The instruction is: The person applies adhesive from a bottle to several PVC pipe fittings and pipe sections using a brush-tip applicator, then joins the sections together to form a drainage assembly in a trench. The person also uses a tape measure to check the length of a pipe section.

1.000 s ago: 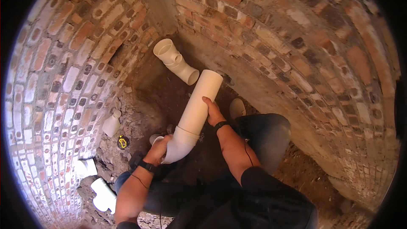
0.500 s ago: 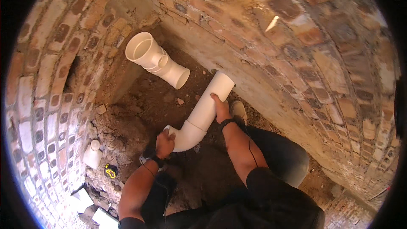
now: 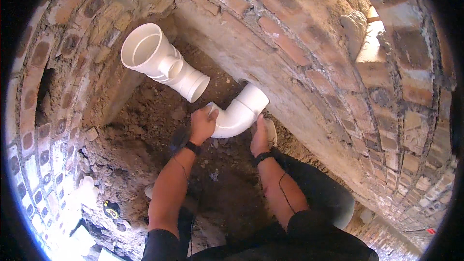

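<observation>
A white plastic pipe (image 3: pixel 255 97) slants into a hole at the foot of the right-hand wall, with a bent elbow (image 3: pixel 234 122) on its near end. My left hand (image 3: pixel 203 126) is closed round the rim of the elbow's open mouth. On the other side, my right hand (image 3: pixel 260 138) grips the pipe and elbow low down, its thumb up along the side and its other fingers hidden beneath. Beyond my left hand stands a larger white branch fitting (image 3: pixel 164 63), tilted, with a wide upper mouth and a short side outlet.
Brick walls (image 3: pixel 309 63) close in on both sides, and loose brown soil (image 3: pixel 130 155) covers the ground. At lower left lie a black and yellow tape measure (image 3: pixel 111 210) and a white bottle (image 3: pixel 87 191). My shoe (image 3: pixel 271 133) is beside my right hand.
The pipe has gone deeper into the wall hole, so less of it shows. Both hands moved forward with it, my right hand now lower, near the elbow. The view has shifted too.
</observation>
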A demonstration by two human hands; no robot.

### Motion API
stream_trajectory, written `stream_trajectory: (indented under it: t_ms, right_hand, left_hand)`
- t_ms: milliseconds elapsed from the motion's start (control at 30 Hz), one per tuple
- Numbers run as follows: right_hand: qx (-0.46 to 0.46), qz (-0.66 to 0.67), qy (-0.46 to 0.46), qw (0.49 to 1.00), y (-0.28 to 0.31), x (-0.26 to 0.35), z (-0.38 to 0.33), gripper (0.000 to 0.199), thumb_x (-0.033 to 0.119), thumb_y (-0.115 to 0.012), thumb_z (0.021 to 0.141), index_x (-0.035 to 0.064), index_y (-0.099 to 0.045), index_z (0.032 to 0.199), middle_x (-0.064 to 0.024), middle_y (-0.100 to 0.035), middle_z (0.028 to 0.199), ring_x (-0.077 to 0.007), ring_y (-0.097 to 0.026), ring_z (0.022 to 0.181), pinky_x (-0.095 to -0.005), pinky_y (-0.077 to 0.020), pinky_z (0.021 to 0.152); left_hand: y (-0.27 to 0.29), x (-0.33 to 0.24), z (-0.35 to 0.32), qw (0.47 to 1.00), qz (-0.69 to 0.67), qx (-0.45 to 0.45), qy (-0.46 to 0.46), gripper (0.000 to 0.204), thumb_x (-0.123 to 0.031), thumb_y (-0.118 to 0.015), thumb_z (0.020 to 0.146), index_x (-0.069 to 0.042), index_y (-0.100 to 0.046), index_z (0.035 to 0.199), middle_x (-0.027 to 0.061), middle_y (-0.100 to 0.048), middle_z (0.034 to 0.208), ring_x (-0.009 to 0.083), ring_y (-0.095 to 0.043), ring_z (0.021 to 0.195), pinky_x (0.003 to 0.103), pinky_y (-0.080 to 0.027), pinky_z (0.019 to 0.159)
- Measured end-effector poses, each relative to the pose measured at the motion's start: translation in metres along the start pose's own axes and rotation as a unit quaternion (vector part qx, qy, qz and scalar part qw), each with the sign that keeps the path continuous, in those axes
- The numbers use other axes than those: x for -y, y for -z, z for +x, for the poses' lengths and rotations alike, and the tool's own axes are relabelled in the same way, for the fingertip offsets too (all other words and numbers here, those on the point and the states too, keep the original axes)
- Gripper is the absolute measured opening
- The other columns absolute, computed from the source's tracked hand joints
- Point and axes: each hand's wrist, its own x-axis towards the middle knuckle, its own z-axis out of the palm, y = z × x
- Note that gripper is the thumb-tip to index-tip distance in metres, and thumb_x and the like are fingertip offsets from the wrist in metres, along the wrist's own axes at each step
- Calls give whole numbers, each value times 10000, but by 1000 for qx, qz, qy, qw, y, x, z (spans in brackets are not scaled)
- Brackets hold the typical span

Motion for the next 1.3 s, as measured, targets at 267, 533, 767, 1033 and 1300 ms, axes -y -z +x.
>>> stream_trajectory:
  t_ms: [267,533,767,1033,1300]
  right_hand:
    - [126,26,-99,987,-23,-29,-11,639,492,-664,961,148,-452,1456,8,-506,1428,-170,-465,1314,-397,-315,1118]
    - [51,117,-114,985,-57,-9,15,640,443,-716,925,119,-484,1426,-15,-554,1385,-200,-510,1274,-409,-359,1079]
    - [-17,146,-104,984,-73,-8,19,640,385,-746,873,94,-520,1395,-44,-582,1352,-209,-547,1229,-388,-414,1021]
    - [-45,104,-96,989,-82,8,20,634,379,-778,860,72,-549,1365,-55,-626,1298,-218,-582,1200,-393,-445,1011]
    - [-79,115,-98,985,-88,20,27,611,367,-832,829,83,-586,1311,-53,-671,1221,-218,-654,1079,-436,-521,874]
  left_hand:
    - [-31,0,45,1000,-20,8,9,316,-267,-649,953,46,-668,913,288,-660,843,457,-663,797,493,-493,706]
    - [-33,5,54,999,-29,-21,-8,289,-257,-651,950,28,-679,909,276,-664,818,448,-666,778,489,-493,696]
    - [-16,-8,36,999,-21,-37,0,325,-217,-724,888,56,-695,1062,274,-704,928,445,-687,882,466,-542,799]
    - [-5,-1,-26,981,55,-183,-38,371,-181,-725,913,25,-634,1208,245,-680,1135,421,-652,1041,462,-515,925]
    - [-6,-5,2,993,-4,-37,109,318,-240,-631,978,29,-636,1148,298,-671,1019,489,-645,956,523,-510,819]
